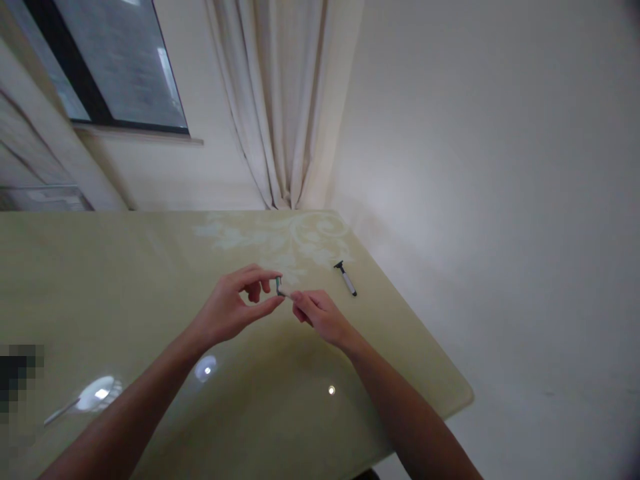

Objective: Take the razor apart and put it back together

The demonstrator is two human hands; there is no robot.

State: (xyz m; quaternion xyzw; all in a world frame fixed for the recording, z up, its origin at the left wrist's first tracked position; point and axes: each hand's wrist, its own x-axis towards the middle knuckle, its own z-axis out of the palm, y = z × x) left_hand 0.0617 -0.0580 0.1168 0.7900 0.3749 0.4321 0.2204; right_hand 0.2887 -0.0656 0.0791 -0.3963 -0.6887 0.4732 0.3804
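My left hand [235,300] pinches the small dark, green-edged head of a razor [279,287] between thumb and index finger, one at each end. The razor's short pale handle [287,293] runs from the head into my right hand [320,312], whose fingers are closed round it. Most of the handle is hidden in the right hand. Both hands are above the table. To the right of them a second razor [347,279] lies on the tabletop, with a black head and a grey and black handle.
The glossy greenish table [125,280] has a pale floral pattern at its far end and light reflections. Its right edge runs along a white wall [475,200]. At the lower left lie a thin pale stick [62,411] and a blurred dark shape. Curtains [280,100] hang behind.
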